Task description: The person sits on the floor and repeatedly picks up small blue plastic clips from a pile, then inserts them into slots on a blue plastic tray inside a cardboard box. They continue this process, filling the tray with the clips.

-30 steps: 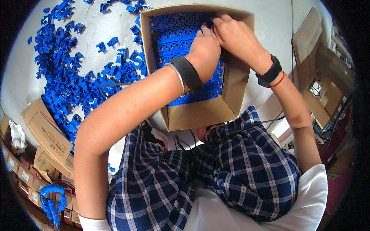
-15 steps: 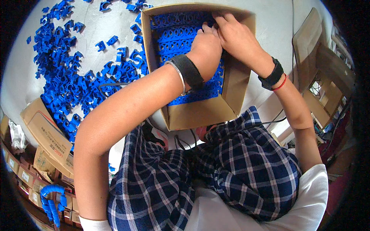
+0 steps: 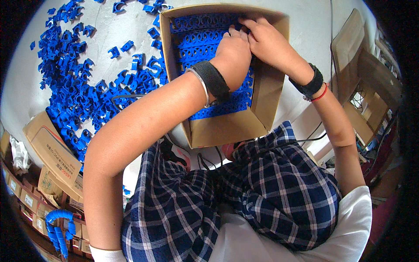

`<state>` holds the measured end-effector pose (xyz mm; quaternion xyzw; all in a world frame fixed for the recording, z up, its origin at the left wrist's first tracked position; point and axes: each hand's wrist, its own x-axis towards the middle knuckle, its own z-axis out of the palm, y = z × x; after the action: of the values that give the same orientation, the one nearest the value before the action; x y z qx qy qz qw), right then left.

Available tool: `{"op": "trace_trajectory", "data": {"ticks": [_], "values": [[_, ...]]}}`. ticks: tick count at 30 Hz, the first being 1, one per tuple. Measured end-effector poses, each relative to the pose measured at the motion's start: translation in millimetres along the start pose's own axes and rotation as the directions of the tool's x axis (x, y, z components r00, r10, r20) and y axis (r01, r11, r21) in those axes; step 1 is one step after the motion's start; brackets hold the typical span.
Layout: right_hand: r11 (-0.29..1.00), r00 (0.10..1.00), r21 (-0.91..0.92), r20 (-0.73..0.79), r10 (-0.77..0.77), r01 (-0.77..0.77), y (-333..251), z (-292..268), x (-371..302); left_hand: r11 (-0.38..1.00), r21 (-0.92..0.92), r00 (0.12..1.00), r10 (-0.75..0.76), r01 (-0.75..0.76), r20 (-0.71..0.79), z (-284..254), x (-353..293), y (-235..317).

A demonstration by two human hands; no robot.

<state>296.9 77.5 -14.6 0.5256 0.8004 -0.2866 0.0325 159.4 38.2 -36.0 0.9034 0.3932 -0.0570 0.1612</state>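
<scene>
A cardboard box (image 3: 222,133) holds several rows of blue plastic pipe clips (image 3: 196,38) set side by side. My left hand (image 3: 235,53) reaches across the box from the left, its fingers curled down over the clips in the upper half. What those fingers hold is hidden under the hand. Close against it, my right hand (image 3: 267,43) comes in over the box's right wall. Its forefinger stretches toward the right end of the farthest row, and its fingers are apart. The thumb side lies beside the left hand's fingers. I see no separate clip in it.
Loose blue pipe clips (image 3: 65,61) lie heaped on the pale surface to the left. A cardboard flap (image 3: 52,148) stands at the lower left, near a curved string of blue clips (image 3: 59,216). Dark cables (image 3: 310,137) run by my knees. Brown boards (image 3: 349,48) lean at the right.
My right hand has shifted slightly, its forefinger a little farther left and its wrist a little lower and to the right. My left hand has stayed almost in place.
</scene>
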Motion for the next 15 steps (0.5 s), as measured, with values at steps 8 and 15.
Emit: {"op": "trace_trajectory", "data": {"ticks": [8,15], "values": [[0.998,0.998,0.008,-0.027,-0.059,0.059,3.9,1.4,1.4,1.0,0.015,0.999,0.018,-0.018,-0.03,-0.4,-3.0,-0.9],[0.999,0.999,-0.015,0.019,0.03,-0.03,2.5,2.8,2.9,0.999,0.028,1.0,0.017,-0.016,-0.023,2.3,-3.1,-1.3]]}}
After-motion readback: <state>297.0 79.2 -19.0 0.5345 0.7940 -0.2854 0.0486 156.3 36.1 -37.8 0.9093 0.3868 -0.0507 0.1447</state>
